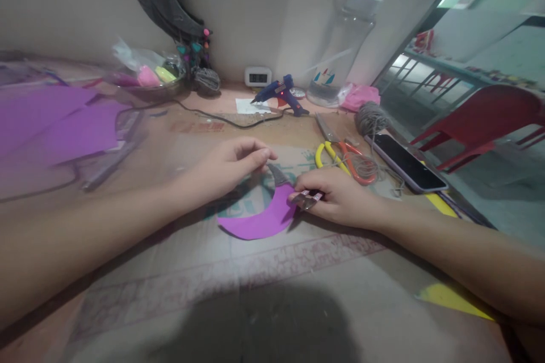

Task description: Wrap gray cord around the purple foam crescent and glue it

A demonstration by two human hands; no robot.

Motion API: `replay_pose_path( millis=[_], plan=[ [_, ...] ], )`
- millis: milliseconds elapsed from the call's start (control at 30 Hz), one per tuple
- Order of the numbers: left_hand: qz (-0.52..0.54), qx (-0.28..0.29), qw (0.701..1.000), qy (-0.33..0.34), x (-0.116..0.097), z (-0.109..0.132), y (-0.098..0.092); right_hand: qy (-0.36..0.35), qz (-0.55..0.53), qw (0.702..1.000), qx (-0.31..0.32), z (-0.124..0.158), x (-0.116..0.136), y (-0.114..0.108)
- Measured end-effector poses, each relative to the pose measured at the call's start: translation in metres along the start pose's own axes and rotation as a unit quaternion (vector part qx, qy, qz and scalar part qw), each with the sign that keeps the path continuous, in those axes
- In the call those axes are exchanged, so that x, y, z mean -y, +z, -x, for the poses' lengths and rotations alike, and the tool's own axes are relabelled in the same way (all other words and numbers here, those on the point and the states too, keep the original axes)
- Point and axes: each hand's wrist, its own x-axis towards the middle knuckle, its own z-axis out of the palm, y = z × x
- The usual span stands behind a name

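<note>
A purple crescent, seemingly cut from craft paper or foam, is held just above the cardboard in front of me. Grey yarn covers its upper tip. My left hand is closed in a pinch at that tip, thumb against forefinger. On the crescent's right edge, my right hand is closed, gripping it near the yarn. A small shiny metallic piece shows at the right fingers; its kind is unclear. Beyond the right hand lie scissors with yellow and orange handles, with loose grey yarn across them.
A blue glue gun with a red light rests behind the hands, near a small digital clock. Purple sheets lie left. A phone, a yarn ball and a clear bottle stand right. A dark decorated crescent hangs behind.
</note>
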Motion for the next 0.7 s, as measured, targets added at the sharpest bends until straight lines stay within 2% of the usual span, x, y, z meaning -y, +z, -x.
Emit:
replay_pose_path(
  millis=[233,367,567,700],
  plan=[
    [-0.04,-0.014,0.999,0.008,-0.005,0.002,-0.002,-0.004,-0.001,1.0,-0.005,0.0,0.001,0.0],
    [-0.024,-0.018,0.999,0.019,-0.002,0.001,-0.001,-0.01,-0.007,1.0,-0.009,-0.001,0.001,0.0],
    [-0.009,-0.063,0.994,0.086,0.008,-0.004,0.001,-0.005,-0.011,1.0,-0.008,-0.002,0.0,0.0],
    [-0.01,-0.038,0.998,0.051,0.001,0.0,0.001,-0.003,-0.005,1.0,-0.006,-0.002,0.001,-0.001]
  ],
)
